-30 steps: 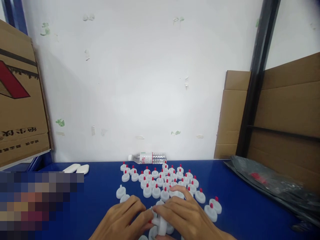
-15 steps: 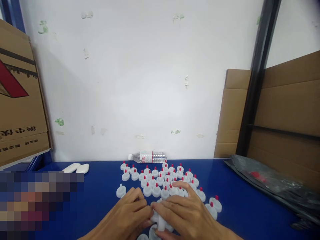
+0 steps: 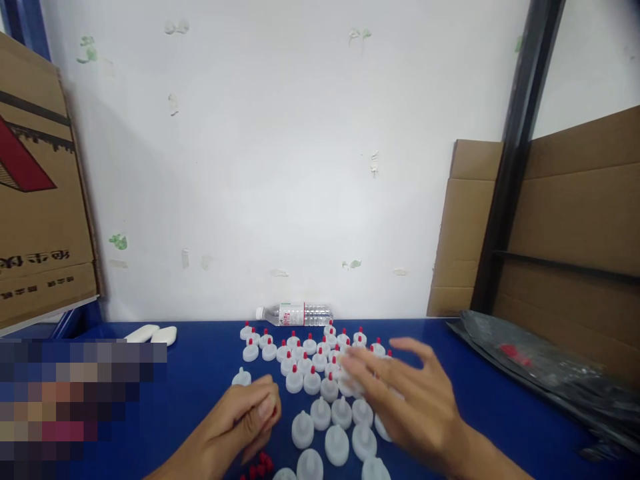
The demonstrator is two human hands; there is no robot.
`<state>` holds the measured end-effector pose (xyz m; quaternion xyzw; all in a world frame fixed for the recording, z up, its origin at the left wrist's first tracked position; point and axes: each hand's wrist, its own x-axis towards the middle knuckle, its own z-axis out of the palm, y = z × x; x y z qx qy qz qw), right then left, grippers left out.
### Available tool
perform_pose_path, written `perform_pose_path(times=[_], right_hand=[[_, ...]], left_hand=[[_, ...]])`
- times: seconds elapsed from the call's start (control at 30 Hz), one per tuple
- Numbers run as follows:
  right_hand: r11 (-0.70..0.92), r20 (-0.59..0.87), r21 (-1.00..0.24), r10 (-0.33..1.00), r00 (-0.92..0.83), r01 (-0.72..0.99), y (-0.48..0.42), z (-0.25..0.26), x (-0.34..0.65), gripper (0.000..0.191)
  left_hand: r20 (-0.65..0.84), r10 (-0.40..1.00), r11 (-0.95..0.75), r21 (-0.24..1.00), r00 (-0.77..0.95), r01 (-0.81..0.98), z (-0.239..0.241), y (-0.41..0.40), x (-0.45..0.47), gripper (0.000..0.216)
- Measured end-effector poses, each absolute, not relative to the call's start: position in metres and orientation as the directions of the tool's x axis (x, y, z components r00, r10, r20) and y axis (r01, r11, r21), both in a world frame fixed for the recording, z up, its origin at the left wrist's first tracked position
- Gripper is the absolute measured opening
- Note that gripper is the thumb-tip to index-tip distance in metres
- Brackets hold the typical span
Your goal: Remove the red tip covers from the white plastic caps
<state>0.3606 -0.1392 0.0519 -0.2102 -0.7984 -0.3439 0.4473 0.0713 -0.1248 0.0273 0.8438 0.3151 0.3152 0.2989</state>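
Half a second ago both hands were pressed together over one white cap at the bottom centre of the frame. Now they have parted. The left hand has drawn back to the lower left of centre, and the right hand has swung up and to the right.

The left hand sits low over the blue tabletop with its fingers curled in toward the palm; whether anything is pinched inside them cannot be told. Just below it, at the bottom edge, lie a few loose red tips.

The right hand is spread wide, fingers apart and blurred with motion. It holds nothing and hovers over the right end of the red-tipped caps. These caps stand upright in a dense cluster across the middle of the tabletop, and the hand covers those on the right.

Between the two hands, in the lower centre, a group of plain white caps stands upright, close together, with bare white spouts. One more such cap stands alone just above the left hand.

Behind the cluster, a clear water bottle lies on its side against the white wall. Two flat white pieces rest at the left of the tabletop. A cardboard box fills the upper left edge. Folded cardboard leans at the right, with a black plastic bag lying below it.
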Motion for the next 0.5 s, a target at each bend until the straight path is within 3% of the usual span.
perform_pose_path(times=[0.1, 0.17, 0.3, 0.5], right_hand=[[0.661, 0.881, 0.293, 0.094, -0.463, 0.691, -0.127, 0.05, 0.372, 0.038], [0.7, 0.865, 0.272, 0.124, -0.487, 0.661, -0.123, 0.045, 0.372, 0.037], [0.757, 0.837, 0.245, 0.15, -0.526, 0.605, -0.126, 0.037, 0.364, 0.032], [0.768, 0.838, 0.219, 0.167, -0.519, 0.601, -0.13, 0.039, 0.362, 0.03]], left_hand=[[0.369, 0.658, -0.75, 0.402, 0.657, 0.525, 0.031, -0.123, 0.063, 0.033], [0.319, 0.625, -0.781, 0.265, 0.713, 0.566, 0.032, -0.124, 0.06, 0.021], [0.266, 0.629, -0.777, 0.204, 0.73, 0.595, 0.029, -0.125, 0.059, 0.017], [0.389, 0.591, -0.806, 0.243, 0.707, 0.54, 0.027, -0.125, 0.058, 0.022]])
